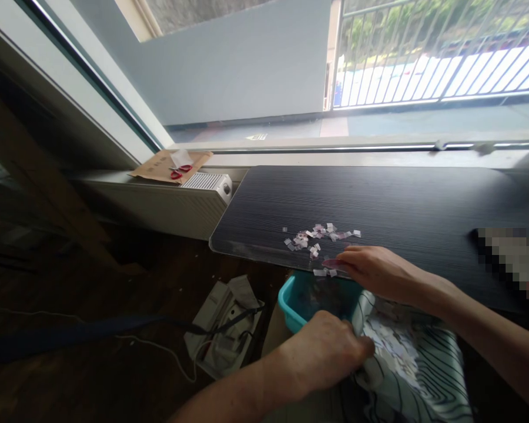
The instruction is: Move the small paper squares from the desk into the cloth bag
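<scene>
My right hand is low over the front edge of the dark wood-grain table. Its fingers are pressed together on a thin, flat pinkish piece. Small whitish-pink paper scraps lie loose around it. Below the table edge is a teal plastic bin, its inside dim. My left hand is closed in front of the bin, gripping the edge of a striped cloth bag. Many pale scraps fill the bag. My left fingertips are partly hidden.
A white box with cables and parts sits on the dark floor at left. Red-handled scissors lie on a brown envelope by the radiator. A blurred-out object is on the table at right. The window is behind.
</scene>
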A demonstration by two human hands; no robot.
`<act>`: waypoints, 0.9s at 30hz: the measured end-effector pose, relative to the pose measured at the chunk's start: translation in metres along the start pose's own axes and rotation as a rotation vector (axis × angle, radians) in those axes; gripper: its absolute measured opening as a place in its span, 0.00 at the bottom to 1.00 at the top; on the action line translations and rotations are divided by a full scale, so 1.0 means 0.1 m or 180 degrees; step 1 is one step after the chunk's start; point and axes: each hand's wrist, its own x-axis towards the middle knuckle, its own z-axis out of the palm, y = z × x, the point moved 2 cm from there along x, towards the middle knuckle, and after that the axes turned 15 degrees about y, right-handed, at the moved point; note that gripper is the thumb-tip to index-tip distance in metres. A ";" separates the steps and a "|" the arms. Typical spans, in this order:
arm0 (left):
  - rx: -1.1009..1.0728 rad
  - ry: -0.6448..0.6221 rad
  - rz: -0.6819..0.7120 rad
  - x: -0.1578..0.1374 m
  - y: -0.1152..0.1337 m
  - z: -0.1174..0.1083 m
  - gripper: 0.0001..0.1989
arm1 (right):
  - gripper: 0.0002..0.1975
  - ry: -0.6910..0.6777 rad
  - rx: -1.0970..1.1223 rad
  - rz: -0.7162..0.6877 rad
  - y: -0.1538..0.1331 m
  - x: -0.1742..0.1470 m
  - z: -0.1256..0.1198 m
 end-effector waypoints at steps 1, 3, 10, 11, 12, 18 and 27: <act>-0.0013 -0.0004 0.0004 0.00 0.00 0.00 0.02 | 0.17 0.0097 -0.0050 0.0077 0.07 -0.02 -0.03; -0.0001 0.0016 0.0008 0.01 0.00 -0.01 0.02 | 0.17 0.0395 -0.0367 0.0417 0.27 -0.05 -0.08; -0.0020 -0.0051 -0.0011 0.04 -0.01 -0.01 0.01 | 0.16 0.0211 -0.0342 0.0347 0.14 -0.09 0.00; -0.0035 -0.0067 -0.0021 0.04 -0.01 -0.01 0.01 | 0.17 0.0127 -0.0246 0.0261 0.05 -0.09 0.03; -0.0051 -0.0089 -0.0035 0.04 -0.02 -0.02 0.01 | 0.17 0.0054 -0.0164 0.0192 -0.04 -0.07 0.05; -0.0069 -0.0109 -0.0155 -0.02 -0.05 -0.04 0.01 | 0.17 0.0115 -0.0136 0.0114 -0.14 0.08 0.10; -0.0124 -0.0090 -0.0203 -0.04 -0.09 -0.04 0.03 | 0.17 0.0111 -0.0108 0.0075 -0.17 0.20 0.12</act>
